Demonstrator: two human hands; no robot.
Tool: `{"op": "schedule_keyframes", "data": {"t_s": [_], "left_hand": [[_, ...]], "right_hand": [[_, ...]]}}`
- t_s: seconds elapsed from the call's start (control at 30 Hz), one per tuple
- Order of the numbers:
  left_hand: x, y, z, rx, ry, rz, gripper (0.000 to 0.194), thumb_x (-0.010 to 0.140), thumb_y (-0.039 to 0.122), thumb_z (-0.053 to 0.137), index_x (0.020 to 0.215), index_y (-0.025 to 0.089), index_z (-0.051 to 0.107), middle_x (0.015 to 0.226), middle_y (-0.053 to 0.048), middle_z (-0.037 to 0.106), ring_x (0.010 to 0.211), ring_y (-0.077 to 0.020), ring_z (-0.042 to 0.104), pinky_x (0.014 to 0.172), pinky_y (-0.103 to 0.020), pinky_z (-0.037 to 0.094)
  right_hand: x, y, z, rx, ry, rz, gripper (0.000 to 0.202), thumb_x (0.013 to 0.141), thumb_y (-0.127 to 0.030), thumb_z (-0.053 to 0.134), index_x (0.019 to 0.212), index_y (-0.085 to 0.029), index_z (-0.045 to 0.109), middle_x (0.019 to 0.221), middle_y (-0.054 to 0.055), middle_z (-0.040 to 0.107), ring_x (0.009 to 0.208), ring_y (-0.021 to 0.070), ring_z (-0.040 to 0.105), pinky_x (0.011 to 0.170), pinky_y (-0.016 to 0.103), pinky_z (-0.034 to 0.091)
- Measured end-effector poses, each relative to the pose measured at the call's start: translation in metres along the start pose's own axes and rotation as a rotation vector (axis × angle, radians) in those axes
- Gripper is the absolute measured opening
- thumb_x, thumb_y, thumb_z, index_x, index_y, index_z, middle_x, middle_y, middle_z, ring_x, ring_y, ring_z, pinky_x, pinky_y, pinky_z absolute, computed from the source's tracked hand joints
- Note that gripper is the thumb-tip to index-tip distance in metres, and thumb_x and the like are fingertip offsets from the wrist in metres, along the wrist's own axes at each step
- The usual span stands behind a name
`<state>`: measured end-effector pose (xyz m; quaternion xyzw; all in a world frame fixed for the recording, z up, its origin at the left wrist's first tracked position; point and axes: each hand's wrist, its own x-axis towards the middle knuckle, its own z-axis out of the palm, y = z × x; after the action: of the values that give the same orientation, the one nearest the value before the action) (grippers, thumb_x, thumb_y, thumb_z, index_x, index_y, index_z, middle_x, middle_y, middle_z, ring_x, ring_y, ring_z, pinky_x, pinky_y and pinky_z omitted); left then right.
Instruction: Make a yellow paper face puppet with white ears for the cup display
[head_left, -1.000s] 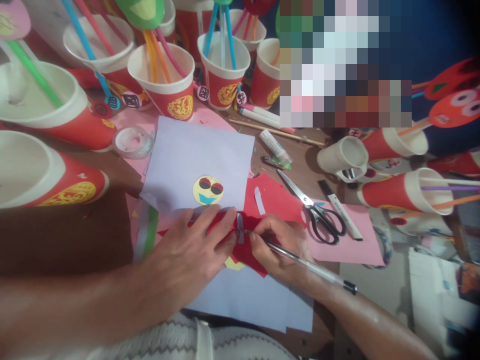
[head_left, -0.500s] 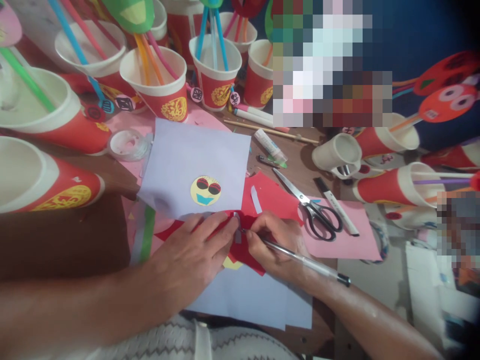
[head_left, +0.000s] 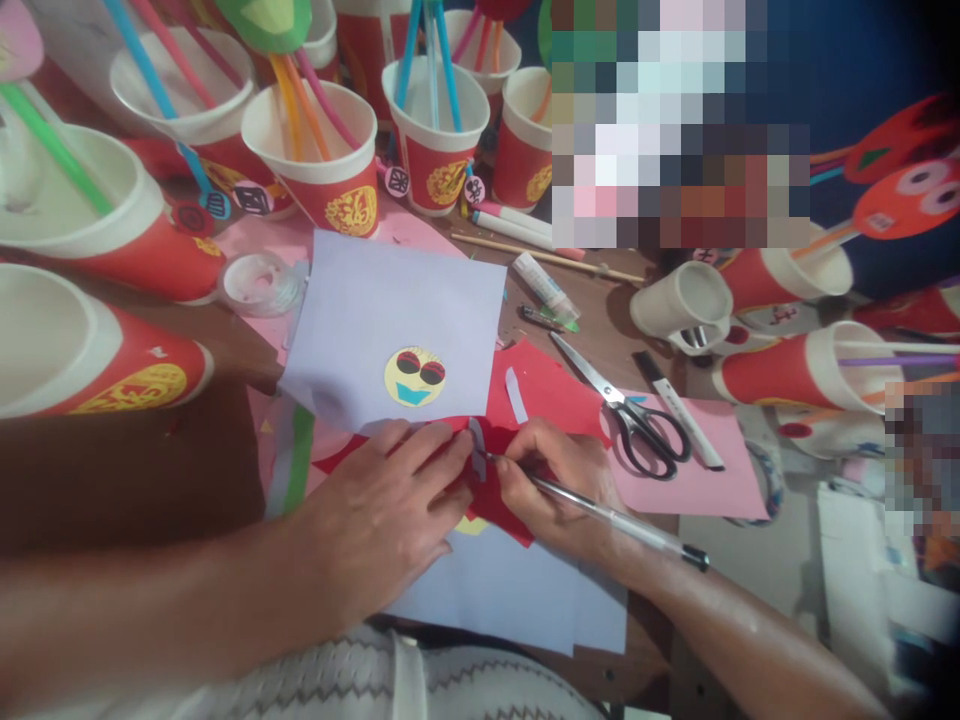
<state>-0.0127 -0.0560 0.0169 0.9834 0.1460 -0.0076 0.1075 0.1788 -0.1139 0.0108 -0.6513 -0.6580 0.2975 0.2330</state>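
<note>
My right hand [head_left: 551,480] is closed around a clear-barrelled pen [head_left: 619,520], its tip touching a small pale paper strip [head_left: 478,447] on red paper [head_left: 517,505]. My left hand [head_left: 390,490] lies with outstretched fingers on the red paper, fingertips at the edge of the strip. A second pale strip [head_left: 514,395] rests on the red paper above my right hand. Just beyond my left hand is a lilac sheet [head_left: 405,290] bearing a round yellow paper face [head_left: 415,377]. More lilac sheets [head_left: 517,590] lie under the red paper, near me.
Black-handled scissors [head_left: 645,430] and a marker [head_left: 679,410] are on pink paper [head_left: 720,490] at the right. Behind stand several red paper cups [head_left: 307,175] with straws. A glue stick [head_left: 544,285], a thin wooden stick [head_left: 551,258] and a white cup [head_left: 679,300] lie on the table.
The pen tip has moved slightly left onto the strip. My left hand stays in almost the same place, and the whole view has shifted a little.
</note>
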Motion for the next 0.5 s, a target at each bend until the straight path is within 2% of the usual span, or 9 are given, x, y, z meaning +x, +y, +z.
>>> {"op": "schedule_keyframes", "data": {"t_s": [0.5], "left_hand": [[0.0013,0.0059,-0.0036,0.007,-0.023,-0.055,0.024,0.083,0.037,0.056,0.096,0.019,0.065,0.125,-0.01,0.058,0.112,-0.0274,0.047,0.087,-0.044,0.038]], "right_hand": [[-0.0032,0.0029,0.0003,0.023,0.011,-0.081,0.011,0.077,-0.018,0.052,0.068,-0.02,0.046,0.047,-0.008,0.047,0.036,0.0056,0.042,0.04,0.017,0.032]]}}
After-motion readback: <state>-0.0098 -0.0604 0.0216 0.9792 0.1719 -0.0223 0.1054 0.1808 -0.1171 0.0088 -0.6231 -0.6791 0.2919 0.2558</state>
